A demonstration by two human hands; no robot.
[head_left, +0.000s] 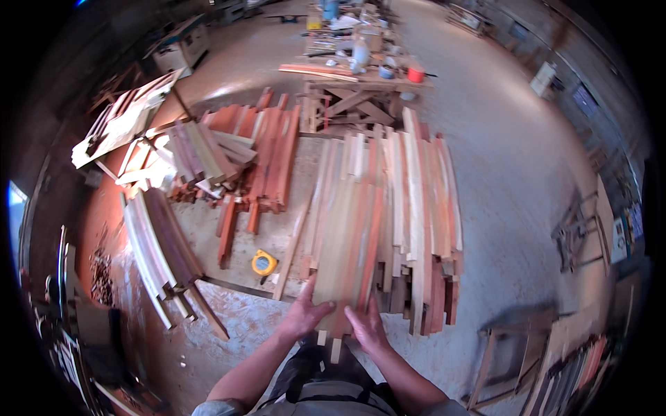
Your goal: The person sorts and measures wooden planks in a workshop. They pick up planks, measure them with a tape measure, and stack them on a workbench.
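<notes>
Long wooden slats (340, 249), pale and reddish, lie side by side and point away from me. My left hand (305, 313) is closed on the left edge of their near end, thumb on top. Opposite it, my right hand (369, 324) grips the right edge, its thumb also over the wood. The fingers beneath are hidden. Two slat ends stick out towards my body. Just right of this group, a stack of more slats (416, 208) lies on the table. A yellow tape measure (263, 263) rests to the left of my left hand.
On the table's left are reddish slats (277, 159) and a crossed pile of mixed strips (198, 149). More strips (163, 236) overhang its front left. Behind stands a cluttered workbench (326, 87) with a red container (415, 73). A wooden frame (485, 360) stands on the floor to the right.
</notes>
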